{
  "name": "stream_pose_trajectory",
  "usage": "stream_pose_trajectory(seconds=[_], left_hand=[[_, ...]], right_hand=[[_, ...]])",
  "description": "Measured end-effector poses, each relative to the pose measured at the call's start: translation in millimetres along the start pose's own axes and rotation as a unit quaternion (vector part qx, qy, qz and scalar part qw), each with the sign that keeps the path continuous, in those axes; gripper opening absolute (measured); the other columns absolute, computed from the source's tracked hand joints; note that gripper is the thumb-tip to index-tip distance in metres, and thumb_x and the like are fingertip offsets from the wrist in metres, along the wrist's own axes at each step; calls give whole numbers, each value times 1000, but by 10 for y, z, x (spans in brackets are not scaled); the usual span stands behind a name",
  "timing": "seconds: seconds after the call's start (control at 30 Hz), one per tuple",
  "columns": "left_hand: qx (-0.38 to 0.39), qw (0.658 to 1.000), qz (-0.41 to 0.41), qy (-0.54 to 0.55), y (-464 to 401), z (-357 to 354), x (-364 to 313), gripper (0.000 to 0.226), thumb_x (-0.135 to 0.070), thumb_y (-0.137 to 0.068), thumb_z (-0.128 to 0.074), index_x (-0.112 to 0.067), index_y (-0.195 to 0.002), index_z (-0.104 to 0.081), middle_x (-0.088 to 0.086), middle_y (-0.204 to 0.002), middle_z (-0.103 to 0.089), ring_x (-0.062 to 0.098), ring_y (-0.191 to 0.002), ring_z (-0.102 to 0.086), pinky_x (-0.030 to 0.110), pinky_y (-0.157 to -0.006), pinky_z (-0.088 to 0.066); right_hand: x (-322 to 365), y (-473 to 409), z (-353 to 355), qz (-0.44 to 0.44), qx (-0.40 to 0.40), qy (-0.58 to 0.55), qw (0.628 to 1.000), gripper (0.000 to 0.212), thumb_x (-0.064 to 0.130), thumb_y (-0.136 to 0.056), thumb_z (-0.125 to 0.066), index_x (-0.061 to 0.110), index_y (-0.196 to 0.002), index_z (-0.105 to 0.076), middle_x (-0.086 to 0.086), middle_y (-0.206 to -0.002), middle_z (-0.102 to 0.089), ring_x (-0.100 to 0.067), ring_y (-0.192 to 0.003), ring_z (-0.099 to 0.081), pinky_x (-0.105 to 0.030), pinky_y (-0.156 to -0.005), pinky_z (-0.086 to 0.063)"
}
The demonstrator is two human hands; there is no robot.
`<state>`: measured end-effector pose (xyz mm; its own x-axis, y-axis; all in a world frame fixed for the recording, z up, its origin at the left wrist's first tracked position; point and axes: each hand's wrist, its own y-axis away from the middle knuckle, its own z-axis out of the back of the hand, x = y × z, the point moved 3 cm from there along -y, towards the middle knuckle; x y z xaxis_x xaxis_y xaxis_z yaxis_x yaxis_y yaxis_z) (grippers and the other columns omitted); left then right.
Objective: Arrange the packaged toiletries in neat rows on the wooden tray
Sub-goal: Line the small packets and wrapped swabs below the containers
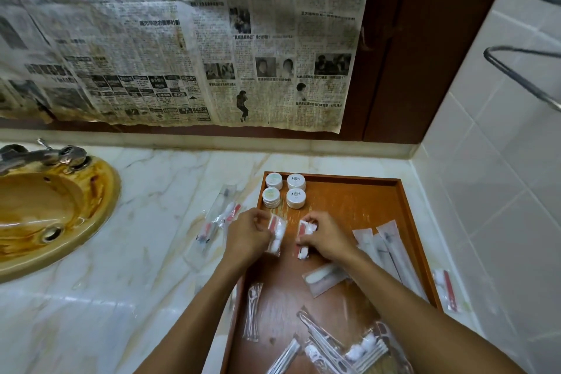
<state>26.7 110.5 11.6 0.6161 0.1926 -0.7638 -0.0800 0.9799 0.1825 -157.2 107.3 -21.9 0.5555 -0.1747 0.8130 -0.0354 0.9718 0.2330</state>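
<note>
Both hands are pinching small packets near the wooden tray's point(403, 222) far-left corner: the left hand point(247, 235) grasping one packet point(275, 237), the right hand point(326, 237) another point(304, 235). Sliding them farther risks nudging the jars point(285, 194) out of line.

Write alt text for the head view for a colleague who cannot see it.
Two bare hands, left hand and right hand, each hold a small clear cotton-pad packet, left packet and right packet, over a rectangular brown wooden tray on a marble counter; four round white jars sit in its far-left corner.
</note>
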Motion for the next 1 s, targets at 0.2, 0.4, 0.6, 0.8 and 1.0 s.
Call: stream_pose_trajectory(seconds=[0.2,0.4,0.6,0.8,1.0], left_hand=[[-26,972,-89,-214,-72,-252,-16,4,-23,-82,-60,-21,-79,-59,1,-82,-66,22,-86,-61,33,-70,-45],[-86,946,-122,-289,-72,-304,150,21,-34,-90,-53,-22,-102,-65,2,-110,-55,25,-108,-47,41,-88,-36],[-31,897,-349,-271,120,-216,335,25,-11,-66,-61,-19,-88,-69,-3,-95,-66,22,-95,-61,39,-79,-48],[-1,850,-330,-411,179,-173,432,63,-14,-33,-73,-16,-96,-71,-3,-103,-68,21,-115,-47,59,-77,-53],[31,833,-267,-483,141,-222,375,79,-31,-30,-74,-14,-107,-69,1,-110,-65,34,-116,-56,68,-78,-46]], right_hand=[[-79,-36,-128,78,-60,159,982,54,32,-75,-78,23,-123,-55,3,-120,-44,-16,-108,-49,-32,-89,-48],[-183,183,-130,147,-117,192,963,46,42,-83,-60,20,-123,-58,1,-128,-47,-18,-114,-45,-32,-94,-40],[-243,447,-209,225,-32,293,929,55,53,-90,-30,22,-125,-58,5,-132,-53,-16,-130,-39,-39,-102,-34],[-183,381,-213,226,27,355,907,51,52,-96,-33,23,-136,-48,5,-147,-37,-13,-142,-21,-40,-108,-22],[-105,236,-232,211,41,394,894,58,57,-93,-28,26,-141,-39,1,-153,-27,-18,-143,-21,-43,-107,-24]])
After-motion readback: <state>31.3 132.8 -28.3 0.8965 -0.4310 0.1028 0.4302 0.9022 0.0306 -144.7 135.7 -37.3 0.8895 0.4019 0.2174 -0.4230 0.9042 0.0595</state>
